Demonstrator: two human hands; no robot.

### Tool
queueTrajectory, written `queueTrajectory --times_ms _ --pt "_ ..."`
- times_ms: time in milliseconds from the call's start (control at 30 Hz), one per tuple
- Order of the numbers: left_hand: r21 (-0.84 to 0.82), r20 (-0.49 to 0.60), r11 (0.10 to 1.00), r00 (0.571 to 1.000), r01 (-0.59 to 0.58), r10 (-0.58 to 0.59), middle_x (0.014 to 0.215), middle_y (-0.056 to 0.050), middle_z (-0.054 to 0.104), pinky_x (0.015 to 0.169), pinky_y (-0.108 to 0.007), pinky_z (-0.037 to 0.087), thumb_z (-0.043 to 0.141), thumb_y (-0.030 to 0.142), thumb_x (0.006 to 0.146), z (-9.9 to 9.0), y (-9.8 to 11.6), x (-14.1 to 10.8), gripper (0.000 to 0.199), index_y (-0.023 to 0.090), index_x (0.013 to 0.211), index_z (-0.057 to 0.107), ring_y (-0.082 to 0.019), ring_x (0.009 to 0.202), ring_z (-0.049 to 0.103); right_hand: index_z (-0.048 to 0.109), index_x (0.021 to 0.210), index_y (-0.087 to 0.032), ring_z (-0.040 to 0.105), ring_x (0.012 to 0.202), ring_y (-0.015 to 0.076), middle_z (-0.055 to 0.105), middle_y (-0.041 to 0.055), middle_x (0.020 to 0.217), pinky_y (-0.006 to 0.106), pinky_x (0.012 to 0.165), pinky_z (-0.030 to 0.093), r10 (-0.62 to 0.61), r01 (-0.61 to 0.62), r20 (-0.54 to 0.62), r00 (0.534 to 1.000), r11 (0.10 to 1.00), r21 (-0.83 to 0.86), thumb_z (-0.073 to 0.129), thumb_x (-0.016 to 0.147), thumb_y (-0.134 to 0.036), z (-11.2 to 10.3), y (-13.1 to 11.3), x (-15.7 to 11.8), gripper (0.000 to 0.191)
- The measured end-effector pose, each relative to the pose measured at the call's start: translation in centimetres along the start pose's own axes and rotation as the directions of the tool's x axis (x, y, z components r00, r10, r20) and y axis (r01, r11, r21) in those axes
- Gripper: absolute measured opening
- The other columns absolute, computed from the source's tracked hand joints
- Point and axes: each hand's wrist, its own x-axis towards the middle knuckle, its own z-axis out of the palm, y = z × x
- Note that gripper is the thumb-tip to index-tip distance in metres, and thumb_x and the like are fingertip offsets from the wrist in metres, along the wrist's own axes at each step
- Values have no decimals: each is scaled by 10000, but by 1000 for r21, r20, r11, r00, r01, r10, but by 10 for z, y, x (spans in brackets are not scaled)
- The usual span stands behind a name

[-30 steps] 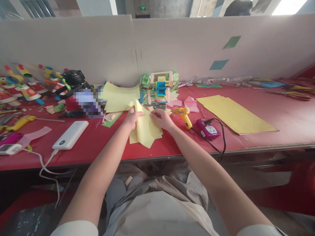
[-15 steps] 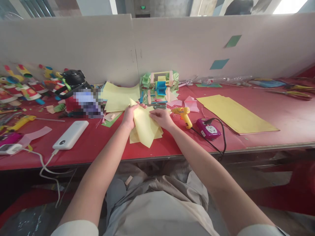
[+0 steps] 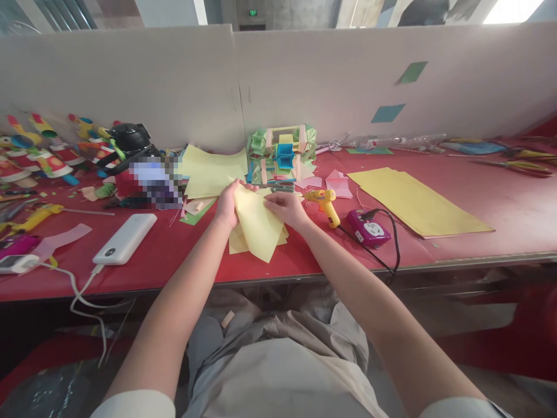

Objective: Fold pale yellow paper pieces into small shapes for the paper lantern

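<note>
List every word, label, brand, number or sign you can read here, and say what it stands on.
No text can be read.
Green sign at the back: too small.
White power bank: round dark patch, too small to read.
Purple socket box: no legible lettering.

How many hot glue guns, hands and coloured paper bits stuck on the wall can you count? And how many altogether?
Hot glue guns: 2 (right glue gun, left glue gun)
Hands: 2 (left hand, right hand)
Paper bits on the wall: 2 (green piece, blue piece)
Total: 6
</note>
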Motion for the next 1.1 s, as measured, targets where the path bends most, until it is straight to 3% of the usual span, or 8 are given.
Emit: queueTrajectory --times_ms 133,233,600,900,1000,1100 --pt "103 -134 987 982 -120 133 800 -54 701 801 -358 544 679 349 781 -9 1 10 230 181 874 551 -223 825 710 729 866 -156 660 748 190 741 79 856 303 653 513 9 -10 -54 998 1000 -25 689 755 -403 -1 -4 -1 274" --pt "162 -197 976 964 -146 177 801 -47 708 717 -291 536 703 293 758 -19 6 16 212 178 882 575 -192 783 705 733 864 -156 651 728 180 738 71 828 292 636 499 14 -20 -90 996 998 -66 671 761 -369 -2 -6 -1 244" --pt "187 -85 974 986 -128 146 872 -64 739 694 -233 547 727 177 753 -36 24 16 136 150 871 665 -138 768 691 738 855 -155 614 680 155 725 58 791 267 600 470 29 -35 -124 992 999 -40 684 751 -404 -6 -8 -1 275" --pt "255 -221 955 952 -154 212 824 -56 726 718 -252 562 686 108 782 -34 33 13 98 151 858 641 -144 775 699 737 841 -153 611 685 154 721 56 784 264 601 463 12 -18 -112 994 999 -51 691 749 -409 -8 -7 1 276" --pt "249 -232 955 947 -163 223 849 -51 707 751 -271 568 722 183 789 -37 35 14 114 162 857 632 -146 789 693 735 852 -151 616 691 161 720 59 787 269 602 465 17 -21 -117 993 999 -34 695 741 -426 -10 -6 1 299" --pt "284 -172 954 974 -92 145 897 -64 699 700 -262 560 783 378 749 -37 33 14 283 179 887 636 -160 789 685 735 853 -154 615 695 162 722 60 794 272 609 469 11 -15 -109 994 999 -39 694 742 -424 -11 -7 0 296"
